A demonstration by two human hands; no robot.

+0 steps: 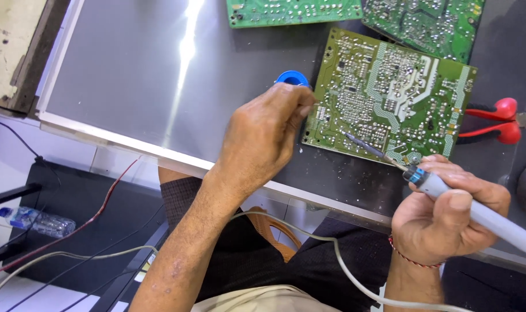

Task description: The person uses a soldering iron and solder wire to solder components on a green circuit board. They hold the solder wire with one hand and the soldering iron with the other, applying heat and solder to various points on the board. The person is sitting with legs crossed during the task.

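The right hand has its grip closed around a grey-handled soldering iron with a blue collar, whose thin tip touches the solder side of a green rectangular circuit board lying on the dark surface. The left hand pinches shut at the board's left edge, just beside a blue round spool; what it holds is hidden.

At frame centre, the right hand holds a soldering iron tip-down on a green circuit board; the left hand touches the board's left edge.
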